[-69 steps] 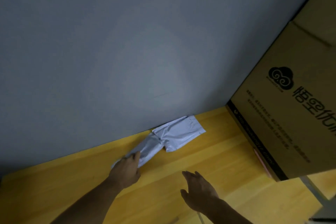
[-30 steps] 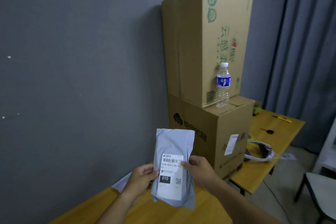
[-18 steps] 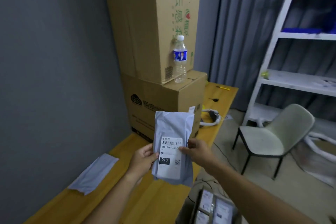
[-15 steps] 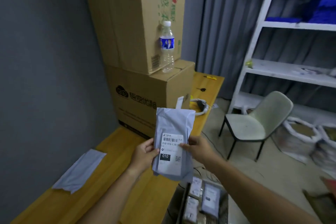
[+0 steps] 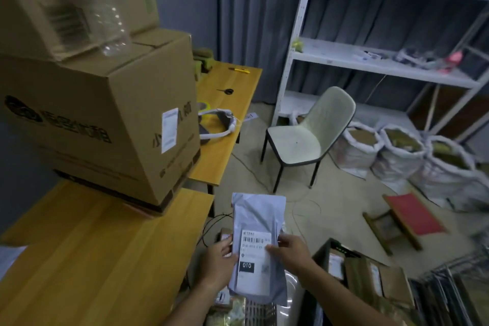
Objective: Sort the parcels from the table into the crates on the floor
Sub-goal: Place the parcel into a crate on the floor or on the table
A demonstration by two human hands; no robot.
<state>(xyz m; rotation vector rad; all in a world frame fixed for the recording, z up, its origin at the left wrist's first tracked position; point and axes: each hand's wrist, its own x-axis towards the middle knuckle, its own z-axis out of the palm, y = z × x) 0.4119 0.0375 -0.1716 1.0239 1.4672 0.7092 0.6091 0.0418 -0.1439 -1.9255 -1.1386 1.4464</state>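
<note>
Table left of parcel; crates on floor below it. Grey poly-mailer parcel upright, label 010: likely light, soft, slick; grip side edges. Left hand, right hand pinch edges at label.

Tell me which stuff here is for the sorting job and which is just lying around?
For the job: grey parcel, left hand, right hand, crate, table.

Lying about: chair, water bottle, sacks, headset, red stool.

smooth plastic parcel, wood-grain table, cardboard box
</note>
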